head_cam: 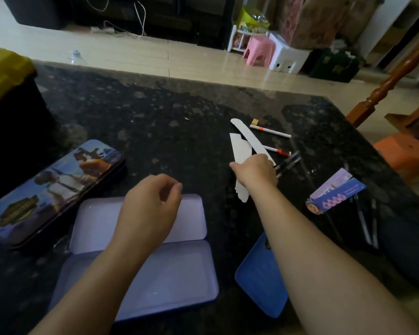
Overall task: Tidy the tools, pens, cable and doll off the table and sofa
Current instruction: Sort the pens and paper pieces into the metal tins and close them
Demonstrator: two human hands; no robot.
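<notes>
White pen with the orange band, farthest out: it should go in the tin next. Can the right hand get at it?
Probably yes: the right hand is at the dark pens, just short of the white pen, which lies uncovered beside paper strips.

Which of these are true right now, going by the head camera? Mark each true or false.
1. The open tin case holds pens. False: no pens show in it.
2. The left hand hovers over the open tin case, holding nothing. True.
3. The right hand is at the dark pens. True.
4. The picture tin case at the left lies open. False: its lid is shut.
5. Two white pens lie beyond the right hand. True.
</notes>
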